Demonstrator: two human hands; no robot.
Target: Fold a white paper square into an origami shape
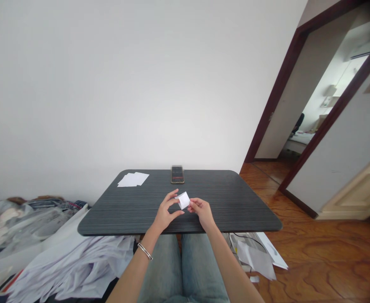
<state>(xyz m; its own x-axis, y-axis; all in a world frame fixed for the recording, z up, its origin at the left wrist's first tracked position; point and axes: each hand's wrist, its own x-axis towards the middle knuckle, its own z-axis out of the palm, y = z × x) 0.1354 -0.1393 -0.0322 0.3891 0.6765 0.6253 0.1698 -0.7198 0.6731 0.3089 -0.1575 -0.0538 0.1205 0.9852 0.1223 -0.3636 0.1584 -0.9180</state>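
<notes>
A small folded piece of white paper [184, 200] is held up just above the dark table, near its front middle. My right hand [201, 209] pinches the paper's right corner between thumb and fingers. On the other side, my left hand [166, 211] has its thumb and fingers spread apart, with the fingertips close to the paper's left edge; whether they touch it I cannot make out. A metal bracelet [145, 251] circles my left wrist.
On the dark wood-grain table [124, 214], several white paper sheets [132, 179] lie at back left. A phone [177, 174] leans at the back middle. Bagged clothes [39, 219] and white cloth [77, 265] are heaped left; papers [257, 256] and a cable lie below right.
</notes>
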